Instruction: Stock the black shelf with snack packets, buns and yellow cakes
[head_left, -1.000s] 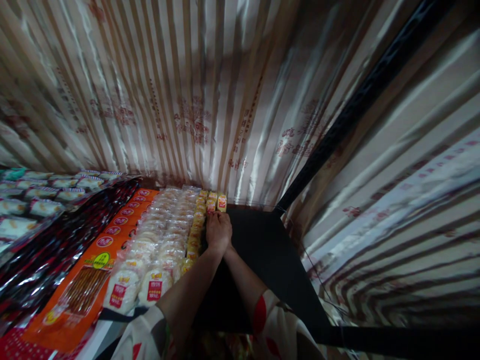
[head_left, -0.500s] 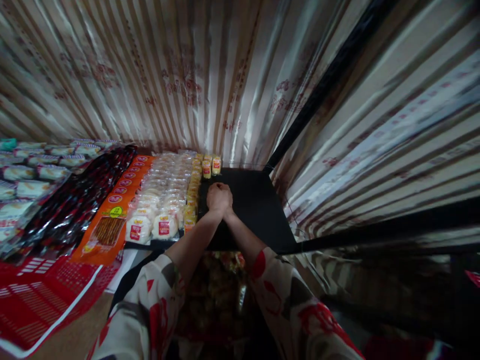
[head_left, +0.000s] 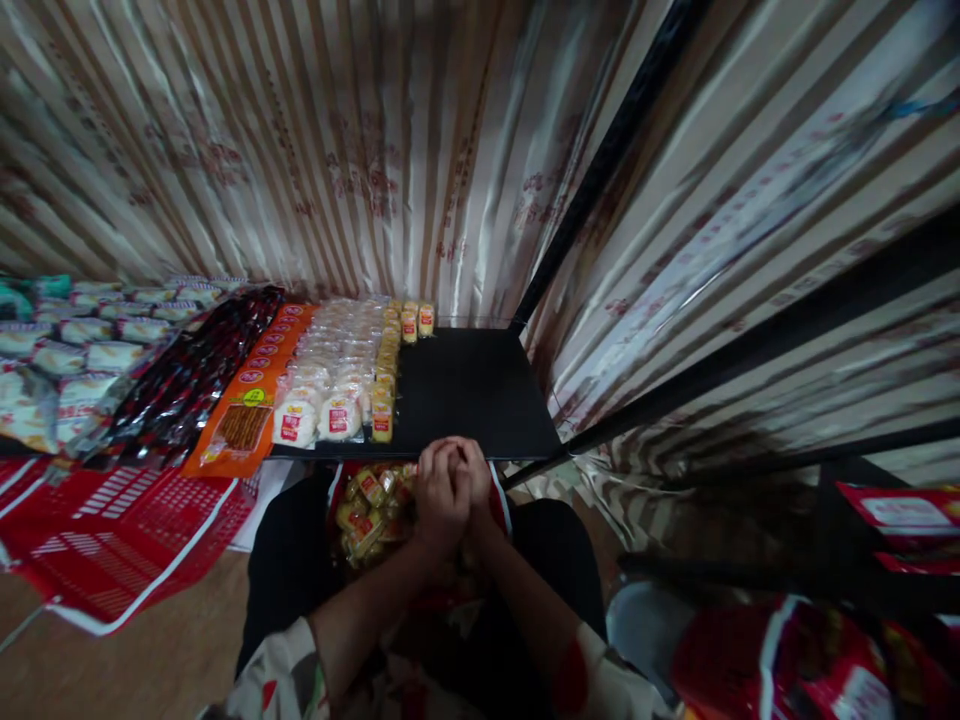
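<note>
My left hand [head_left: 441, 495] and my right hand [head_left: 474, 472] are pressed together at the front edge of a black shelf [head_left: 465, 385]. Their fingers are curled, and anything inside them is hidden. Just below is a red basket [head_left: 504, 505] between my knees, holding small yellow wrapped snacks [head_left: 367, 500]. On the shelf, a column of similar yellow snack packs [head_left: 386, 375] runs from front to back. Two further yellow packs [head_left: 418, 320] stand at its far end, by the curtain.
Left of the column lie round white wrapped crackers [head_left: 319, 370], orange snack bags [head_left: 251, 390], dark shiny packets [head_left: 199, 370] and white packs [head_left: 86, 355]. Another red basket [head_left: 150, 540] sits lower left. Black poles [head_left: 577, 210] and a striped curtain [head_left: 300, 150] enclose the shelf.
Both hands have come back together from above the black shelf to its front edge, over the basket. The view has shifted, showing more of the basket and my knees.
</note>
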